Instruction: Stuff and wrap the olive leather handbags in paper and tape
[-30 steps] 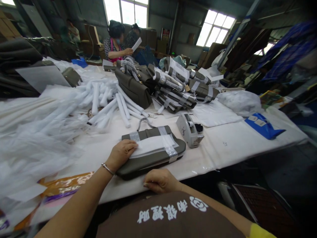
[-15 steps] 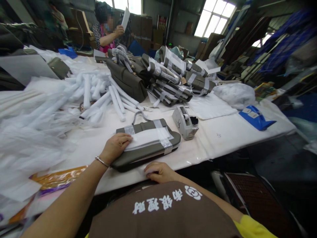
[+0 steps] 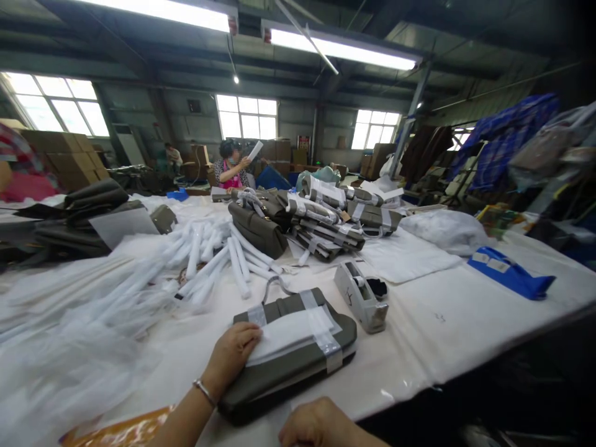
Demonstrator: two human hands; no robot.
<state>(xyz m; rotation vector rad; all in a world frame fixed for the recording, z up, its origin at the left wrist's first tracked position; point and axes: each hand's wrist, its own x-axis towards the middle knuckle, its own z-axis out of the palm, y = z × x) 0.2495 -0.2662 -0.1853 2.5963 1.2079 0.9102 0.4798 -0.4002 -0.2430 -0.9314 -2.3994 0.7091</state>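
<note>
A dark olive handbag lies flat on the table in front of me, its thin grey wrapped strap behind it. Folded white paper covers its middle, and clear tape crosses its right part. My left hand, a bracelet at its wrist, grips the left part of the bag, fingers pressed on the paper's end. Nearer to me, at the bottom of the view, my right hand is curled closed, apart from the bag; what it holds, if anything, is hidden. A grey tape dispenser stands right of the bag.
White paper rolls and thin white sheets spread over the left side. More wrapped bags are piled behind. A blue dispenser lies at right, near the table edge. Across the table, a person holds up a white sheet.
The view has tilted up, so the ceiling lamps show and the table things sit lower. My left hand stays on the handbag; my right hand stays curled near the table's front edge.
</note>
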